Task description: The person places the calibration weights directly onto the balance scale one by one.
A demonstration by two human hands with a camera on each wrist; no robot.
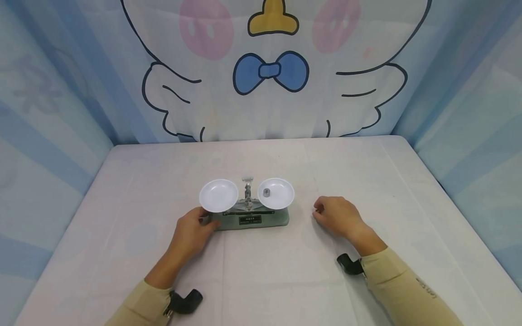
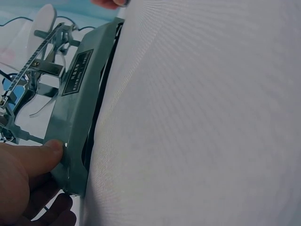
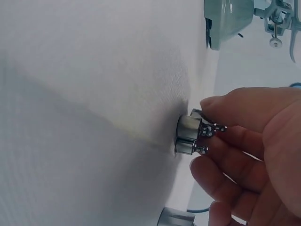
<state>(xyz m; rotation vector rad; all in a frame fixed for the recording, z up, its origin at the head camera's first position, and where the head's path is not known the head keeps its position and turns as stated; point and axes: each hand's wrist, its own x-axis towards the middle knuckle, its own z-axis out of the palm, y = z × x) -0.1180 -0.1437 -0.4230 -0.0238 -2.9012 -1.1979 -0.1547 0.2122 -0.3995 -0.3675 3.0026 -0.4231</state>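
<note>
A balance scale [image 1: 267, 219] with a green base stands mid-table. It has two round white pans, the left pan [image 1: 219, 195] bare and the right pan [image 1: 281, 194] bearing a small metal weight [image 1: 267, 192]. At the base's left end my left hand [image 1: 193, 231] grips it, thumb on the front face, fingers curled behind the end. To the right of the scale, my right hand [image 1: 338, 217] is low over the table. Its thumb and curled fingers close about small knobbed metal weights [image 3: 189, 128] and pinch one partly hidden behind the thumb. In the head view the hand hides these weights.
Another metal weight [image 3: 175, 217] shows at the bottom of the right wrist view. A pale cloth covers the table [image 1: 269, 280]. Printed curtains [image 1: 269, 113] rise along the back and both sides. Dark wrist-camera mounts [image 1: 185, 302] jut inward from the sleeves.
</note>
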